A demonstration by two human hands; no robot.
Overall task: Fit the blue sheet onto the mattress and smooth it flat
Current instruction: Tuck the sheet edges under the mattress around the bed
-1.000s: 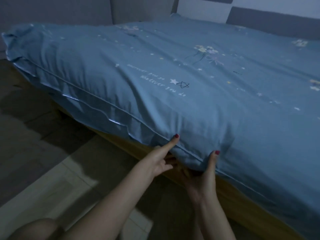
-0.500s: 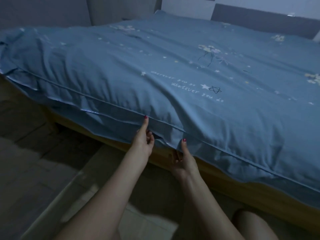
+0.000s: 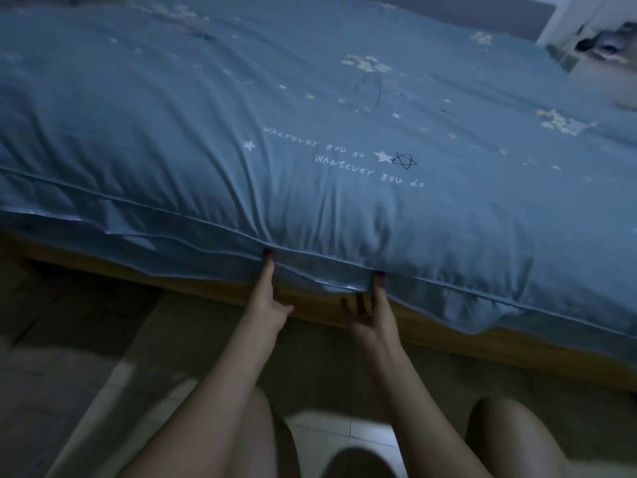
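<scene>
The blue sheet (image 3: pixel 310 139), printed with stars and white lettering, covers the mattress and hangs over its near side in a piped hem. My left hand (image 3: pixel 267 298) has its thumb up on the hem and its fingers tucked beneath the edge. A short way to the right, my right hand (image 3: pixel 374 313) holds the hem the same way, thumb on top and fingers under the flap. Wrinkles fan up from both thumbs into the sheet.
The wooden bed frame (image 3: pixel 448 343) runs below the hem. A grey headboard (image 3: pixel 482 8) lines the far side, and a pale patterned item (image 3: pixel 599 50) lies at the far right. My knees (image 3: pixel 510 439) are over the tiled floor (image 3: pixel 69 339).
Both hands have slid left along the hem, from right of the lettering to below it. They now sit slightly further apart, and the view has dropped closer to the bed edge.
</scene>
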